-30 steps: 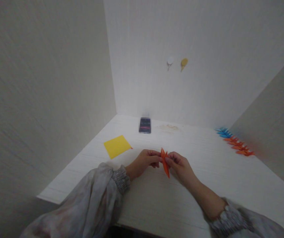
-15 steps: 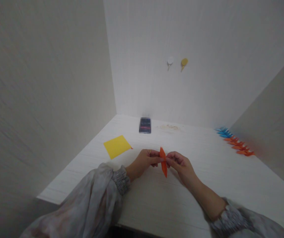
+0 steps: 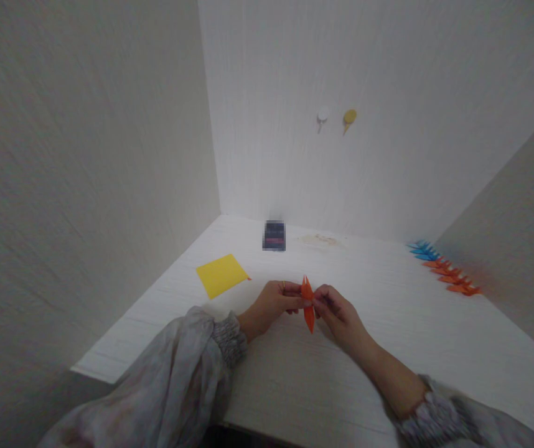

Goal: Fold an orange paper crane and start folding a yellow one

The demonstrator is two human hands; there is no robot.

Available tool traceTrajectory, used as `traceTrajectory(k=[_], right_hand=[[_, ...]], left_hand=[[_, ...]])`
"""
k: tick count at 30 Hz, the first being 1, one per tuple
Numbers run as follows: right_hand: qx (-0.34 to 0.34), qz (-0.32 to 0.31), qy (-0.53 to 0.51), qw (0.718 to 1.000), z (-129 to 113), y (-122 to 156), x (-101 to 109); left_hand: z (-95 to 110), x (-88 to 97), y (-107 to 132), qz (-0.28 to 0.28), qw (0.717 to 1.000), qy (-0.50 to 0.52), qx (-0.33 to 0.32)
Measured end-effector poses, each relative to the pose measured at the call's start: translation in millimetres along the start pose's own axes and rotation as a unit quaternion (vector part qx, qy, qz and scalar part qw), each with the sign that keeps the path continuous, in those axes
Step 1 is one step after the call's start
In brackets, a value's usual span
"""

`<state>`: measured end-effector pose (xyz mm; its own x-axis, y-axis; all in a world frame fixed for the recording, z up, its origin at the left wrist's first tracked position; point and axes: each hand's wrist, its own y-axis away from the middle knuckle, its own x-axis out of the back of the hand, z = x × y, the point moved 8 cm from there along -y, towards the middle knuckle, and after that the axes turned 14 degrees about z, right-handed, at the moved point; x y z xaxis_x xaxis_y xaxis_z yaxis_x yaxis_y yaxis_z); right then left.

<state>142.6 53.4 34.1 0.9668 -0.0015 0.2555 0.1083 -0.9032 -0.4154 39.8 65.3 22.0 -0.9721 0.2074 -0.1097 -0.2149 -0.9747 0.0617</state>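
Observation:
A narrow folded orange paper piece (image 3: 308,305) stands upright between my two hands above the white table (image 3: 257,373). My left hand (image 3: 274,303) pinches its left side with thumb and fingers, a ring showing on one finger. My right hand (image 3: 337,314) pinches its right side, fingers curled close. The lower tip of the paper points down toward the tabletop.
A yellow paper square (image 3: 221,274) lies flat at the left. A small dark box (image 3: 274,235) stands near the back wall. Folded blue pieces (image 3: 422,250) and orange pieces (image 3: 454,278) line the right side. Two hooks (image 3: 336,118) hang on the back wall.
The orange paper turned slightly and looks narrower, with its top points showing again. Both hands stayed in place, fingers shifting a little on the paper.

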Motion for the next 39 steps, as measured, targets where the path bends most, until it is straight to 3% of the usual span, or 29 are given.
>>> traceTrajectory(k=[5,13,24,29,39], right_hand=[[0.093,0.014,0.08,0.992,-20.4,0.0,3.0],[0.215,0.037,0.114,0.969,-42.3,5.8,6.8],[0.287,0.053,0.139,0.946,-53.2,10.3,11.3],[0.314,0.05,0.146,0.937,-57.3,11.4,10.6],[0.318,0.019,0.15,0.936,-61.0,9.4,9.5]], left_hand=[[-1.3,1.1,-0.3,0.013,0.999,0.049,0.008],[17.0,-5.0,5.7,-0.004,0.991,0.121,-0.064],[26.2,-5.3,9.5,0.02,0.988,0.102,-0.114],[29.2,2.4,10.4,0.068,0.986,0.003,-0.153],[22.3,0.3,7.4,0.047,0.993,0.015,-0.11]])
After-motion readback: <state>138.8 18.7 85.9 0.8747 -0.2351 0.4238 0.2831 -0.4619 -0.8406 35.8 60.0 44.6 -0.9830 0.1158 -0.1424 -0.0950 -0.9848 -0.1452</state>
